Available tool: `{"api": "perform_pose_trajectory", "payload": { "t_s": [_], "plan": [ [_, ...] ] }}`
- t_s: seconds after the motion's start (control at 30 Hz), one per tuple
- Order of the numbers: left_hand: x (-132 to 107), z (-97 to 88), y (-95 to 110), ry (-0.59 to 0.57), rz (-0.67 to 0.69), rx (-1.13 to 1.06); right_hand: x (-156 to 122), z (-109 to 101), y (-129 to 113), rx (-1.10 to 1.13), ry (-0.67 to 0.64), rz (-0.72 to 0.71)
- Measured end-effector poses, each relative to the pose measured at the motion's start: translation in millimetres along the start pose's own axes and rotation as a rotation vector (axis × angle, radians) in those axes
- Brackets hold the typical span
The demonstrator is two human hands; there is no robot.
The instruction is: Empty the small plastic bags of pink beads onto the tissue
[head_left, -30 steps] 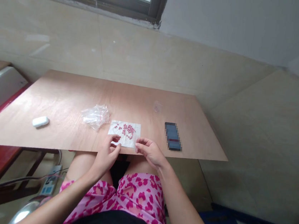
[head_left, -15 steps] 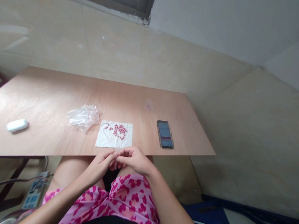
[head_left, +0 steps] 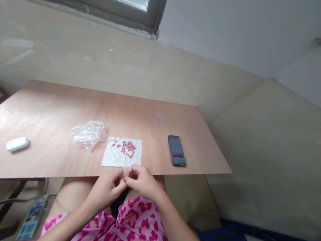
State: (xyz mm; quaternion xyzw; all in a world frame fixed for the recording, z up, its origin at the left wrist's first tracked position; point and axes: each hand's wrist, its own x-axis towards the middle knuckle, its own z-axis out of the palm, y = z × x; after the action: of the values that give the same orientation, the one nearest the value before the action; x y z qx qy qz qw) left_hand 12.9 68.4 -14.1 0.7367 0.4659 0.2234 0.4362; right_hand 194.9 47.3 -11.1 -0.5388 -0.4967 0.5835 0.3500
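My left hand (head_left: 109, 187) and my right hand (head_left: 142, 182) meet at the table's front edge, above my lap. Their fingers are closed at the two sides of a small clear plastic bag (head_left: 125, 170), mostly hidden behind the fingertips. Just beyond lies a white paper napkin (head_left: 112, 159), its lower edge close to the hands. Many small red-pink beads or pills (head_left: 129, 146) are scattered on it; at this size I cannot tell which. Farther back on the table lies another small clear bag (head_left: 159, 119) with a few reddish bits inside.
A crumpled clear plastic bag (head_left: 89, 133) lies left of the napkin. At the far left rests a white rounded case (head_left: 17, 144). A phone (head_left: 177, 151) lies to the right. The wooden table (head_left: 54, 112) meets a tiled wall under a window. Below left is a power strip (head_left: 28, 225).
My view has tilted up slightly, so everything sits lower in the picture. The left hand's fingers have shifted, with the thumb and fingertips pulled a little away from the right hand.
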Motion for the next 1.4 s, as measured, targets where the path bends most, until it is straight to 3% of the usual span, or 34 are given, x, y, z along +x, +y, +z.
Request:
{"api": "perform_pose_trajectory", "payload": {
  "t_s": [0.23, 0.37, 0.6, 0.77, 0.97, 1.1, 1.27, 1.4],
  "plan": [
    [0, -4.0, 0, 0.091, 0.001, 0.053, 1, -2, 1, -0.103, 0.110, -0.030],
    [-2, -11.8, 7, 0.042, 0.036, 0.032, 0, -3, -3, -0.014, 0.089, -0.058],
    [0, -23.8, 8, 0.114, 0.341, 0.148, -2, -4, -14, 0.220, 0.007, -0.082],
    [4, -24.2, 0, 0.013, 0.332, 0.102, -3, -6, -15, 0.229, -0.070, -0.073],
    [4, -29.8, 8, -0.142, 0.233, 0.042, -5, -11, -15, 0.063, -0.134, -0.030],
    [3, -31.4, 15, -0.242, 0.175, -0.059, -8, -13, -23, -0.054, -0.190, -0.106],
    [3, -33.4, 20, -0.335, 0.102, -0.224, -12, -16, -29, -0.202, -0.129, -0.108],
    [4, -33.5, 17, -0.416, 0.073, -0.310, -14, -15, -31, -0.268, -0.167, -0.218]
  ]
}}
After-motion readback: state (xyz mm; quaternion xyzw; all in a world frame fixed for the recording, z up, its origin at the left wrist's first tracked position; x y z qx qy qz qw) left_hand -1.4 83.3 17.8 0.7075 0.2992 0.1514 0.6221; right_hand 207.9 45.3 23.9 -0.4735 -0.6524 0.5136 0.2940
